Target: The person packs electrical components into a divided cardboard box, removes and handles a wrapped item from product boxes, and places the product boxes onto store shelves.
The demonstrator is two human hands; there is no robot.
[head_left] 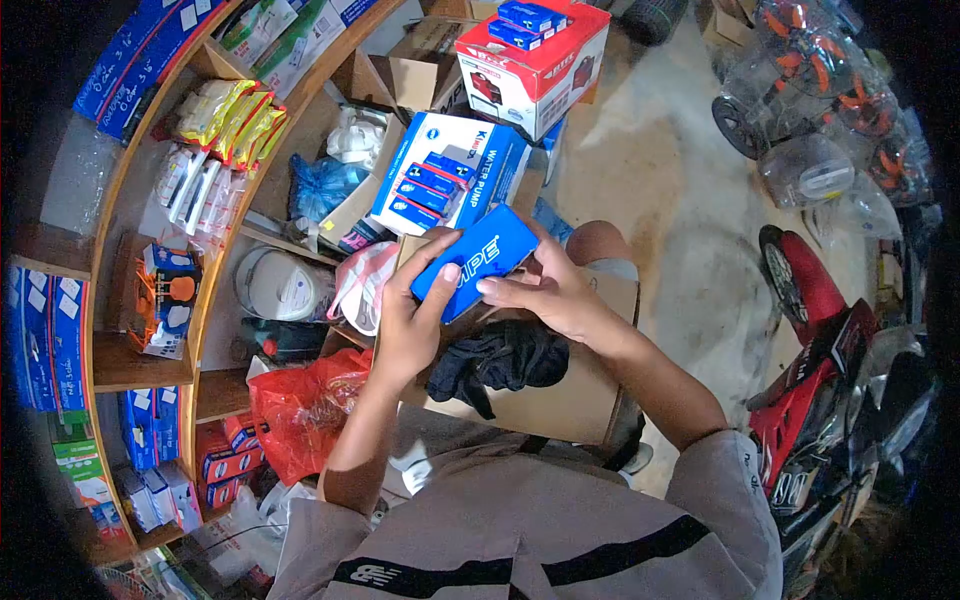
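A blue cardboard box (474, 268) with white lettering is held in front of my chest, tilted. My left hand (412, 305) grips its left end, the thumb lying across the face. At the other end my right hand (560, 285) has its fingers behind the box and its thumb on the near edge. Just below lies a crumpled black cloth (500, 362) on a brown cardboard box (575, 400). Beyond my hands stands a white and blue water pump box (510, 160), with several small blue boxes (430, 190) on top.
A red and white carton (540, 65) carries more small blue boxes (525, 22). Wooden shelves (140, 375) with packaged goods line the left. A red plastic bag (310, 405) sits near my left forearm. On the right stands a red motorbike (810, 370).
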